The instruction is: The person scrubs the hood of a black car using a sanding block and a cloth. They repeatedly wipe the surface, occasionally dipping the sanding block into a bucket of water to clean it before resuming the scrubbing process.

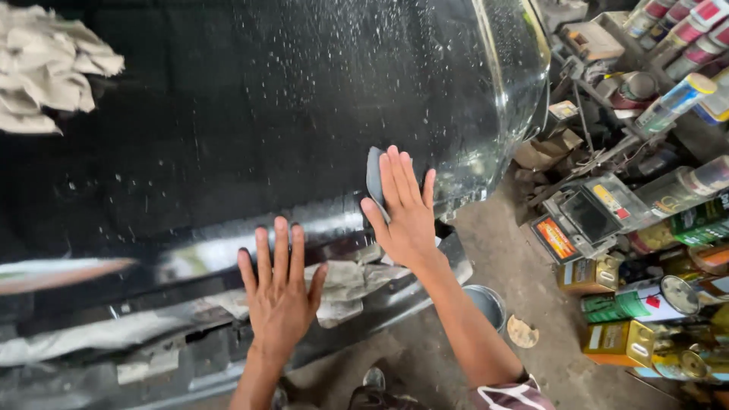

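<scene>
Head view, looking down a wet black car panel (250, 129), speckled with water drops, glossy curve at the far right edge. Right hand (406, 212) lies flat on the panel, fingers straight and close together, pressing a small grey sanding sheet (373, 176) against the surface; the sheet shows only past the fingers on the left side, not pinched, just held under palm and fingers. Left hand (279, 287) sits lower, open and empty, fingers spread, palm resting on the shiny lower strip of the panel just above the bumper trim (152, 342). Crumpled masking paper (345, 285) is tucked along the seam between the two hands. A pale rag (45, 64) lies on the panel at upper left. On the concrete floor, a small metal bucket (486, 304) below the right forearm; tins and spray cans (630, 304) crowd the shelves at right
</scene>
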